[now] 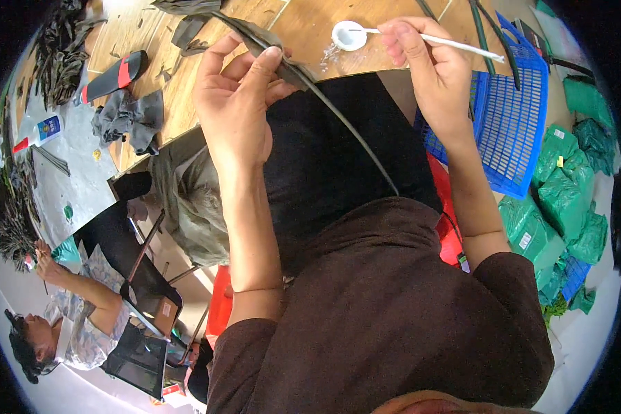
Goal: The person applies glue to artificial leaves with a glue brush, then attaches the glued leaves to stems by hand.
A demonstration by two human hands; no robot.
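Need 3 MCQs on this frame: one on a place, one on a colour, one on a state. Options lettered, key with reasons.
1. Where does the small white dish sit?
A. on the wooden tabletop
B. inside the basket
C. on the person's lap

2. What colour is the plastic basket beside the right hand?
A. red
B. blue
C. yellow

3. What is the left hand doing?
A. resting flat and empty
B. gripping a bottle
C. pinching a dark leaf strip with a long stem

Key: 1 A, the dish stands on the wooden tabletop past the right hand's white stick. 2 B, its mesh is blue. 3 C, thumb and fingers close on the dark leaf strip.
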